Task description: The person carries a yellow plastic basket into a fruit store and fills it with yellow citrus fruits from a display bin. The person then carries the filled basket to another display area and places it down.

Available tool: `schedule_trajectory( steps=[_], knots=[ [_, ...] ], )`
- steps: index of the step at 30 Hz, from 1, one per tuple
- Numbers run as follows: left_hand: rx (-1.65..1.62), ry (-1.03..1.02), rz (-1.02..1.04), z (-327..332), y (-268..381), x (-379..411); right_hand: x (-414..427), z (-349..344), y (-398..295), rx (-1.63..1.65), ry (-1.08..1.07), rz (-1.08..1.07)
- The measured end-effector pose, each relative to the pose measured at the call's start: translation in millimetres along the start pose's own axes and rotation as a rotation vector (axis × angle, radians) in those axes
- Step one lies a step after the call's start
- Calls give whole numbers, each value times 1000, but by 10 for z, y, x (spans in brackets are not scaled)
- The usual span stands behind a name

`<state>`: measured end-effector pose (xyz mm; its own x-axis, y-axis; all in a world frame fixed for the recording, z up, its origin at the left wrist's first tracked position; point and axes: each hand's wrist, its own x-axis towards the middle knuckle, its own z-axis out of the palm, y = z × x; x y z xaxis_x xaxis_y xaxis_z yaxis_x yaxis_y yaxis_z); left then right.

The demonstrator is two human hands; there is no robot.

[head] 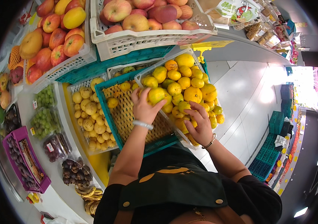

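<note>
My left hand [145, 107], with a pale bangle at its wrist, is closed around a yellow-green citrus fruit [156, 95] at the left rim of a heaped crate. To the right, my right hand [199, 123] rests over the pile with spread fingers, its fingertips at a greenish citrus fruit [184, 107]; whether it grips that fruit I cannot tell. Yellow and orange citrus fruits [193, 94] fill the clear plastic crate [139, 77]. Under my left forearm lies a teal crate [107, 114] with a netted tan liner [125, 117] and a few small citrus fruits [112, 102].
A crate of small round yellow fruits [91, 107] stands at left. White crates of apples [117, 11] and mangoes [75, 18] lie beyond. Packed green grapes [45, 120] and a purple basket [45, 182] line the left counter. A yellow price sign [209, 44] juts out behind the citrus.
</note>
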<state>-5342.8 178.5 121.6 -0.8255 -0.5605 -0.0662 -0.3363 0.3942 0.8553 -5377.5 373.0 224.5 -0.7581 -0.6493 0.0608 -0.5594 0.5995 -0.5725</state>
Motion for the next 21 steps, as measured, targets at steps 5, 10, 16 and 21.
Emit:
schedule_trajectory(
  steps=[5,10,16,21],
  knots=[
    [320,-232,-24,-2,363,528,10,-62,-65,42,27,1],
    [80,-45,166,25,62,556,-149,-196,136,33,40,108],
    [-118,85,596,512,374,78,-230,-176,261,109,119,86],
    [380,-171,735,664,338,-68,-314,-191,224,100,140,132]
  ],
)
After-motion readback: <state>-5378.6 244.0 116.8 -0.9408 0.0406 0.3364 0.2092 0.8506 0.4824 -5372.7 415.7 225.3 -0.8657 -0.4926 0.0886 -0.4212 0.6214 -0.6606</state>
